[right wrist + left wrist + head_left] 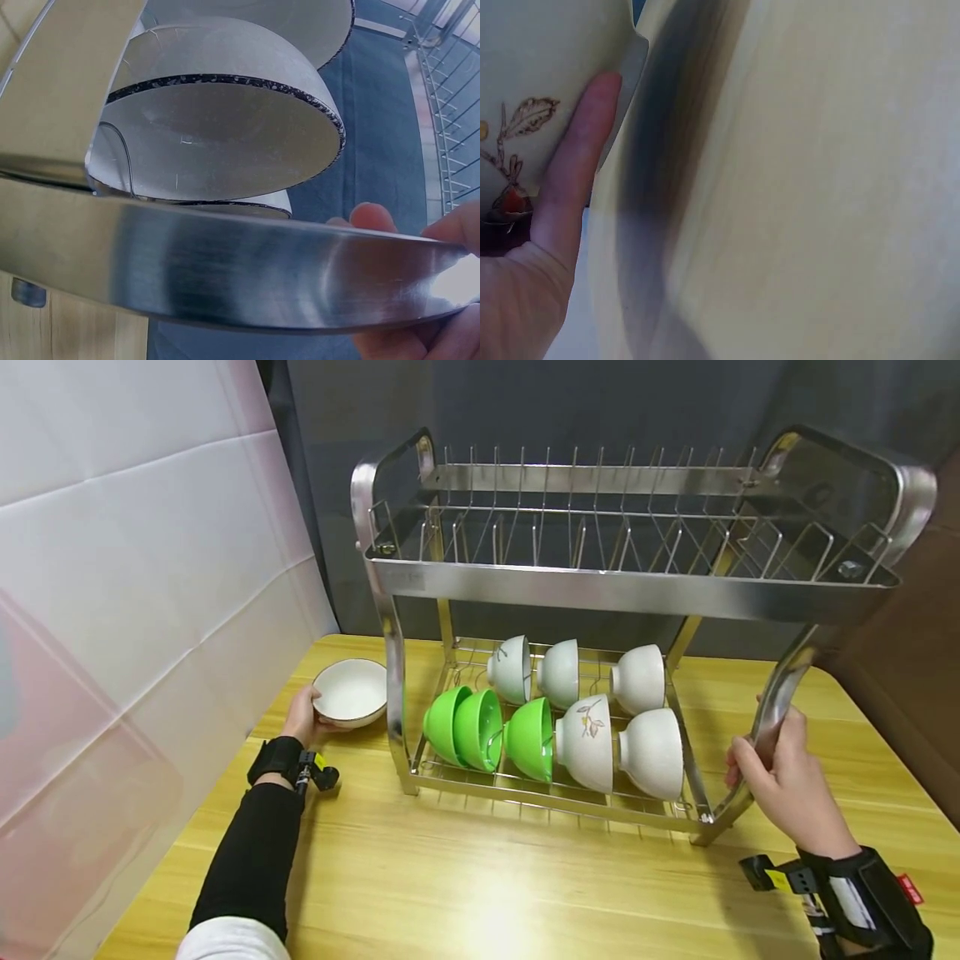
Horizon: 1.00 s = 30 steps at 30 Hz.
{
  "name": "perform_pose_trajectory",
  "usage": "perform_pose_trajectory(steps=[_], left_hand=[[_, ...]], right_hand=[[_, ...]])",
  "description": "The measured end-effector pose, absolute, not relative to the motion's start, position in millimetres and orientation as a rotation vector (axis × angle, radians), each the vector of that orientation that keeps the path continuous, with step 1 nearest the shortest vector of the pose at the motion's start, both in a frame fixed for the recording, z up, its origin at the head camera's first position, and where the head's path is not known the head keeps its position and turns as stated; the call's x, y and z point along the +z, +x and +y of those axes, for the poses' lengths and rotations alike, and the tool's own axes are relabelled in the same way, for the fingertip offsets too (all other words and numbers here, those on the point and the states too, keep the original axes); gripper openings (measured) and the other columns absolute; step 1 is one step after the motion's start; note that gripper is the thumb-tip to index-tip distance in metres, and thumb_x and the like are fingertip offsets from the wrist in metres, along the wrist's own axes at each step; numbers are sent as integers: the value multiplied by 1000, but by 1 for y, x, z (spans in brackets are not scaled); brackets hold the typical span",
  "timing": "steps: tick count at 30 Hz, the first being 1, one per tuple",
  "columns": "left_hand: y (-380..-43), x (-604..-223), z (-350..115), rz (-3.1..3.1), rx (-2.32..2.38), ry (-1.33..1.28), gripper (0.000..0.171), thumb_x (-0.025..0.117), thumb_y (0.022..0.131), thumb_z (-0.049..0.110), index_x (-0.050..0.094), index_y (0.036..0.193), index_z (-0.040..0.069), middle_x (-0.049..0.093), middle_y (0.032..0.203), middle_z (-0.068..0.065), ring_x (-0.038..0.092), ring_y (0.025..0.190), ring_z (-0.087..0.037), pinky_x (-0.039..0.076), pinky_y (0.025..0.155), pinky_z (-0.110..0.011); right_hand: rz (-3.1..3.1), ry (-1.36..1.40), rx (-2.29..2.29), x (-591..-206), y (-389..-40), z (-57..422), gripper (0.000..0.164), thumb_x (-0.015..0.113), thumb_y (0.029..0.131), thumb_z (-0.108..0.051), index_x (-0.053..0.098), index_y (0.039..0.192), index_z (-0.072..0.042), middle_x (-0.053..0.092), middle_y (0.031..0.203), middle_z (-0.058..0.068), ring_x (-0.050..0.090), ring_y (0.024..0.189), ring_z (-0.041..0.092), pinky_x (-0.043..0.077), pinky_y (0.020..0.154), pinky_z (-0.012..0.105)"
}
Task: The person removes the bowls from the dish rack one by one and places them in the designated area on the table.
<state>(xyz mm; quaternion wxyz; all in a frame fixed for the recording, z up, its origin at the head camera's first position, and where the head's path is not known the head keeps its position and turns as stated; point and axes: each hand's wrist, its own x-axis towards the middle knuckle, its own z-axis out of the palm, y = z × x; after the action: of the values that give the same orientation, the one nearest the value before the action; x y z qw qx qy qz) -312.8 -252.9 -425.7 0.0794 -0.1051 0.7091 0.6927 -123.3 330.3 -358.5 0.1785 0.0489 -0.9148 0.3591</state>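
To the left of the metal dish rack [600, 592], my left hand [302, 717] holds a white bowl [351, 689] with a thin dark rim, its opening facing up. The left wrist view shows a leaf-and-flower pattern on the bowl's outside [532, 120], with a finger [577, 165] lying along it. My right hand [783, 777] grips the rack's curved right front leg [774, 714]. Close up in the right wrist view, the shiny leg [225, 262] passes between the fingers and thumb [457, 225].
On the rack's lower tier, green bowls [528, 739] and white bowls [651, 753] stand on their sides in two rows. Upright wire dividers [573, 539] line the upper tier. The rack stands on a wooden table [450, 868], with a pale sheet [165, 543] at the left.
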Motion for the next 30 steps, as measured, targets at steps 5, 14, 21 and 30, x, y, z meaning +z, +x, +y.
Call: perform_pose_trajectory(steps=[5, 14, 21, 30], left_hand=[[-311, -431, -254, 2126, 2079, -357, 73, 15, 101, 22, 3, 170, 0, 16, 173, -32, 39, 143, -39, 58, 99, -35], [-308, -433, -248, 2157, 2051, -398, 71, 17, 104, 22, 6, 168, -4, 24, 168, -33, 52, 123, -29, 56, 83, -27], [-311, -434, -243, 2079, 2111, -415, 72, 14, 103, 23, 1, 169, -1, 14, 174, -31, 35, 147, -39, 37, 125, -54], [-311, -435, -240, 1987, 2194, -408, 74, 11, 100, 21, -5, 170, 1, 2, 177, -29, 22, 158, -42, 26, 129, -63]], right_hand=[[-2591, 147, 1007, -358, -124, 329, 60, 49, 105, 0, 17, 156, 8, 56, 78, -14, 56, 61, -1, 43, 58, 15], [-2577, 158, 1027, -358, -124, 329, 61, 50, 105, 1, 16, 156, 6, 55, 78, -18, 55, 61, 0, 43, 56, 16], [-2579, 146, 1022, -357, -123, 330, 61, 50, 105, 1, 16, 156, 6, 55, 78, -16, 55, 61, -1, 45, 59, 12], [-2555, 160, 1053, -357, -122, 330, 60, 48, 106, 1, 16, 157, 6, 54, 76, -21, 56, 61, 0, 42, 56, 17]])
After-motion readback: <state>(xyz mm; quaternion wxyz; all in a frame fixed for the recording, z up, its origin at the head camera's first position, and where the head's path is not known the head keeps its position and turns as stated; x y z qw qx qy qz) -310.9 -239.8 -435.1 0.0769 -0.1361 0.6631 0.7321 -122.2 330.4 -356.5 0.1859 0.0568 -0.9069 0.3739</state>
